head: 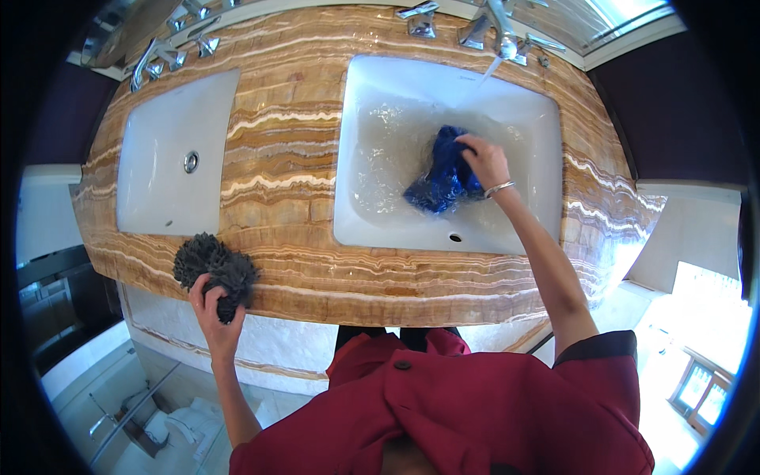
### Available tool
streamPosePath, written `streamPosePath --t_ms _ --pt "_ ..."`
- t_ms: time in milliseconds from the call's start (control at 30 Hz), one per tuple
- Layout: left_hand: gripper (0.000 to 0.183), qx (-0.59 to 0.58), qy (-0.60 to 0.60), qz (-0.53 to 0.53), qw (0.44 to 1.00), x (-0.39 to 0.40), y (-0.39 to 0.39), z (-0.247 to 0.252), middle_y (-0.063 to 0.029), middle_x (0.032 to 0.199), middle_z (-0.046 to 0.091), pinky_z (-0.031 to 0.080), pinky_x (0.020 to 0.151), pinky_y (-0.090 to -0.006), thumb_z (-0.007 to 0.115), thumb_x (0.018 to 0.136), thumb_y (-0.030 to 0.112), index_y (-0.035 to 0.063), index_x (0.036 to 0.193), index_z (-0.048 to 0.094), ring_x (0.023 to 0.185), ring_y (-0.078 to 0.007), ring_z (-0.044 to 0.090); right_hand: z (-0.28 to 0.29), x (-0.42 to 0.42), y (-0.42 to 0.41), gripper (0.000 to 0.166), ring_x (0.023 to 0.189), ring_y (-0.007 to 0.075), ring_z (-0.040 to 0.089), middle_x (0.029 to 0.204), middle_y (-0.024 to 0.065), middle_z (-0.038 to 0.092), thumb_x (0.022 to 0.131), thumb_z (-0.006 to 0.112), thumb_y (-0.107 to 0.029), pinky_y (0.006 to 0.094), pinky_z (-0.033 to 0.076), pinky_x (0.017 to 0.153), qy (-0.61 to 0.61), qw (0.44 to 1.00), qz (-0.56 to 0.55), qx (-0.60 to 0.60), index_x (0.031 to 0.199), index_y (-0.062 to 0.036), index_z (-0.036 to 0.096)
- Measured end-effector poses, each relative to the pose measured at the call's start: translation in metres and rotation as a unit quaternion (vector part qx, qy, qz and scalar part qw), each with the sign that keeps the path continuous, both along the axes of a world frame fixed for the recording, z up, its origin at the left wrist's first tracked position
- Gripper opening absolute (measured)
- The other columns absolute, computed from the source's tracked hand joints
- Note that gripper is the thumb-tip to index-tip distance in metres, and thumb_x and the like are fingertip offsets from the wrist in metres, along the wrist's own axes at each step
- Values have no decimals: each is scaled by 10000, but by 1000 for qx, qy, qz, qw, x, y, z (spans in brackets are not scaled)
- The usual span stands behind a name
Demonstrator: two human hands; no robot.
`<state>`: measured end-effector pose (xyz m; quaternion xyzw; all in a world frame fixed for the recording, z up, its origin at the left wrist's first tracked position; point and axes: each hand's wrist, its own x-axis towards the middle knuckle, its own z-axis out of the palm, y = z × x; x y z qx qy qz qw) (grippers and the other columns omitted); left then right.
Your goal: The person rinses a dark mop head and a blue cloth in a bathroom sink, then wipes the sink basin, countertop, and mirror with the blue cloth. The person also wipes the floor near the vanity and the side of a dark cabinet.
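Note:
My left hand [219, 314] grips a dark grey, shaggy microfibre duster [222, 270] at the counter's front edge, near the left basin. My right hand [485, 161], with a bracelet at the wrist, holds a wet blue cloth [445, 172] by its upper right part. Much of that cloth lies in the cloudy water of the right white basin [347, 148]. A stream runs from the chrome faucet [504, 41] into this basin. The thumb is partly hidden by the hand and cloth.
The banded brown stone counter [285, 208] surrounds both basins. At the left stands the empty left basin [172, 148] with its drain, and a second chrome faucet [142, 62] behind it. Chrome handles [420, 24] flank the running spout. A mirror runs along the back.

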<state>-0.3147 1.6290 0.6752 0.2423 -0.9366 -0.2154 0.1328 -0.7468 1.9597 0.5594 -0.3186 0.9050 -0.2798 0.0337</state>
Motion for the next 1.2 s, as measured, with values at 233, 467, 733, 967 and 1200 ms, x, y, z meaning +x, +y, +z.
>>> streamPosePath --t_ms 233,467,733,967,1200 --pt "416 -2 -122 3 993 -20 21 34 -179 1317 396 338 984 -467 744 640 29 94 1002 548 1182 -386 402 63 -26 4 223 758 132 601 843 74 664 845 578 -88 264 472 699 -44 973 -80 -209 1058 -56 635" --pt "271 62 13 -10 998 -97 50 59 -174 1254 479 379 965 -420 676 735 49 52 1000 618 1157 -332 469 160 -20 36 220 798 50 537 885 -10 616 928 565 -138 179 440 698 -32 961 -39 -273 1105 -18 617" --pt "427 841 79 19 535 -337 188 -96 -62 1130 564 433 894 -356 407 954 479 121 1164 506 1056 -191 521 161 58 -25 241 899 208 619 924 107 655 780 593 -8 322 480 822 -72 969 -23 -237 1010 -53 647" --pt "287 905 126 -29 405 -363 182 -178 -31 891 600 490 737 -343 415 967 376 128 970 559 829 -147 581 3 37 -60 146 865 339 573 842 117 611 786 612 -121 411 471 770 71 991 -65 -94 917 -57 628" --pt "369 621 84 55 778 -350 141 -111 -108 1082 505 478 793 -431 566 893 345 89 1153 510 1054 -250 508 -69 -52 58 367 1134 345 447 1280 52 460 804 581 -191 583 393 862 -24 971 -216 96 1169 -210 544"
